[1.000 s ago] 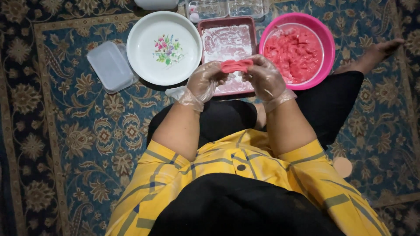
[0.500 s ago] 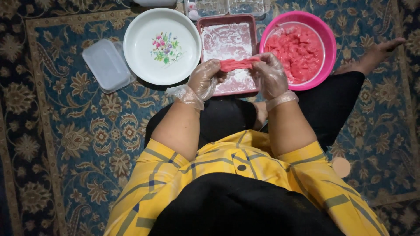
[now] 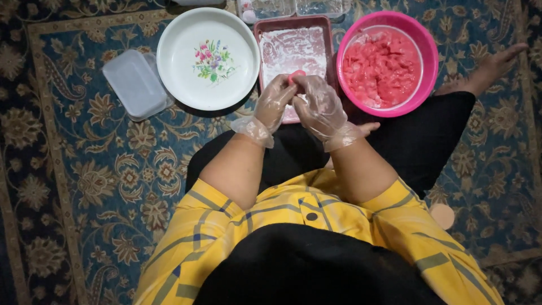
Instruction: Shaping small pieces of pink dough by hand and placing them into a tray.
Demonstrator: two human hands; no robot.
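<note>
I see my left hand (image 3: 275,104) and right hand (image 3: 320,107) pinching a pink dough piece (image 3: 296,75) over the floured tray (image 3: 293,45), mid-frame between white plate (image 3: 175,68) and pink bowl (image 3: 424,48).

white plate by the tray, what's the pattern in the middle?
The white plate has a pink-and-green floral print at its centre; head view.

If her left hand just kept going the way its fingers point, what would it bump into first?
The left hand points up and slightly right, already touching the pink dough piece. Beyond that it would probably meet the floured rectangular tray, though its height above the tray is unclear.
</note>
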